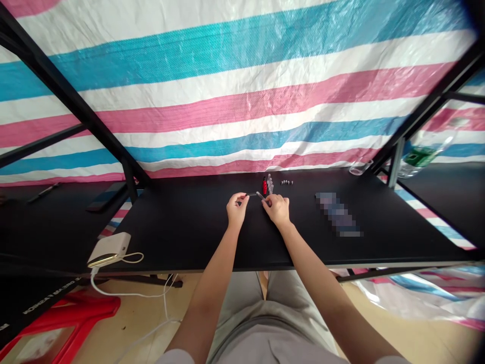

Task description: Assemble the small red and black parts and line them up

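Both my hands are over the middle of a black table (197,227). My left hand (236,209) pinches one end of a thin dark rod-like piece (251,194). My right hand (278,208) pinches a small grey piece (260,195) at the rod's other end; I cannot tell whether the two pieces touch. Just beyond the hands stand a small red object (264,186) and a cluster of small clear vials (270,185). A short row of tiny dark metal parts (287,182) lies to their right.
A blurred flat item (339,214) lies right of my hands. A white power bank (109,248) with a white cable sits at the table's left front corner. A phone (106,196) lies on the left table, a plastic bottle (424,155) at right, a red stool (64,316) below.
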Available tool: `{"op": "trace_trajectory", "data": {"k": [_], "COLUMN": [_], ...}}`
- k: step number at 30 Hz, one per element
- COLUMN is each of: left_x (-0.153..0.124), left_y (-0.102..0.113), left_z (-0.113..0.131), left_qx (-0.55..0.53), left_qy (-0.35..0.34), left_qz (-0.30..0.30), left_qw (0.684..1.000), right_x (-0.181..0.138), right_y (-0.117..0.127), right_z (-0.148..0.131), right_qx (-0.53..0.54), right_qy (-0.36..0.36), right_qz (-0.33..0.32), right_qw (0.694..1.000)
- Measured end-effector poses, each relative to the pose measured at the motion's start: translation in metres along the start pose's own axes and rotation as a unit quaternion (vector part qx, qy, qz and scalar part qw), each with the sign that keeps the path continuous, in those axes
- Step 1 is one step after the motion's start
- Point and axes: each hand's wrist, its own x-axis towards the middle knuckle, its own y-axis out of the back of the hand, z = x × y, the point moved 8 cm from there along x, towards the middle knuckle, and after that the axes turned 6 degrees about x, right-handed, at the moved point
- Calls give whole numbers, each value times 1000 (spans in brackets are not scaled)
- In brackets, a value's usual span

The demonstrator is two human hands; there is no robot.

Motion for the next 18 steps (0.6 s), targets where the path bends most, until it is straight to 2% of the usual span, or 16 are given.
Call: {"op": "trace_trajectory", "data": {"k": [3, 10, 18], "left_x": [0, 0, 0], "left_y": [-1, 0, 1], "left_z": [0, -2, -1], "left_qx": [6, 16, 16], "left_qy": [3, 11, -4], "left_qz": [-5, 3, 0], "left_qw": [1000, 1000, 1000], "right_x": [0, 0, -2], "right_y": [-1, 2, -1], "right_z": [-4, -3, -12], "right_qx": [7, 21, 34], "right_qy": [10, 5, 47], "right_qz": [-16, -10, -33], "right_qw": [1000, 1000, 998]}}
